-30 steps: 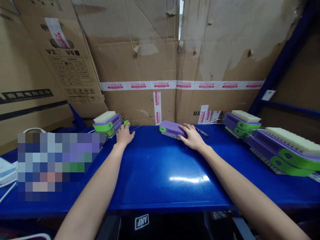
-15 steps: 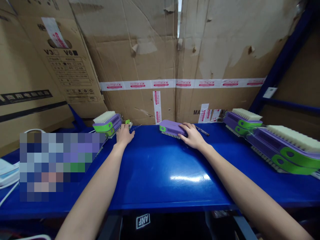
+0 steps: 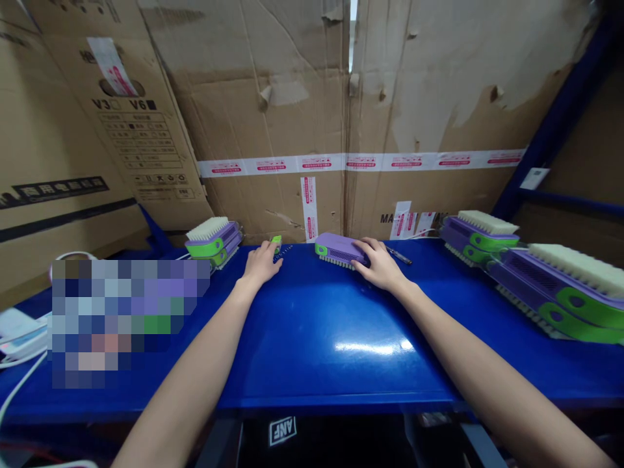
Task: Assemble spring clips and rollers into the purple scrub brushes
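Note:
My right hand [image 3: 379, 265] is closed over the right end of a purple scrubbing brush [image 3: 336, 247], which lies bristles down on the blue table with a green patch at its left end. To its left, my left hand [image 3: 263, 263] is closed on a small green-ended thing [image 3: 276, 243]; most of it is hidden behind the fingers. A dark coil-like strip [image 3: 283, 253] shows beside that green end. A thin pen-like object [image 3: 400, 255] lies just right of my right hand.
Stacked purple and green brushes stand at left [image 3: 213, 242] and in two stacks at right, a far one [image 3: 480, 237] and a near one [image 3: 560, 286]. Cardboard [image 3: 273, 130] walls the back of the blue table [image 3: 312, 351]. White cables [image 3: 24, 364] and a blurred patch are at left.
My left hand has moved right, away from the left brush stack, carrying the green-ended thing. My right hand stays on its brush. The view has shifted slightly.

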A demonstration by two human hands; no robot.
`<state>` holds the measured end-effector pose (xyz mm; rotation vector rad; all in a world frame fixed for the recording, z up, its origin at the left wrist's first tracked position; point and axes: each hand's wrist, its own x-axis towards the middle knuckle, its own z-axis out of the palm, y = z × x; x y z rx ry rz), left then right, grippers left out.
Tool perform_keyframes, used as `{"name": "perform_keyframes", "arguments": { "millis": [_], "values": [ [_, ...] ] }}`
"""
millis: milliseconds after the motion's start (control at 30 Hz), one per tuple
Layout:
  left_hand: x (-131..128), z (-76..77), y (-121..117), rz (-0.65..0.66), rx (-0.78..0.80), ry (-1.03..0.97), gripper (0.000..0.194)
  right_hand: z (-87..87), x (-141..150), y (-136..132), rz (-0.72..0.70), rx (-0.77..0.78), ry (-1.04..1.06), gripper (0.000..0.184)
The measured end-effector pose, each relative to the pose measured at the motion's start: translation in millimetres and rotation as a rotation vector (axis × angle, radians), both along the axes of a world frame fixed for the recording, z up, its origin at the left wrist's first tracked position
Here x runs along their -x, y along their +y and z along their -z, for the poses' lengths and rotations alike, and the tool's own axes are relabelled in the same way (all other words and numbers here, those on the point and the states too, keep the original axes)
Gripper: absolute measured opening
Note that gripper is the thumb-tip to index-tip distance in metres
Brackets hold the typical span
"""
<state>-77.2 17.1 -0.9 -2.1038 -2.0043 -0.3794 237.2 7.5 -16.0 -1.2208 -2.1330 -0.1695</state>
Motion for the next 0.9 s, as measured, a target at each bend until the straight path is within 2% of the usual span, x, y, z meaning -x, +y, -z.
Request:
{"name": "perform_keyframes", "arguments": {
  "millis": [300,633,900],
  "values": [
    [-4.9,-3.4,-4.1,-0.067,-0.019,0.009,0.056,2.1,-1.3,0.7,0.050,0.035,-0.002,0.053],
    [-5.1,-5.6,-5.7,-0.059,0.051,0.020,0.050,0.6,-1.3,-0.3,0.055,0.062,-0.011,0.054],
    [-12.1,-10.6,-9.5,0.040,0.038,-0.031,0.044,2.9,-2.4,2.6,0.077,0.071,0.001,0.055]
  ]
}}
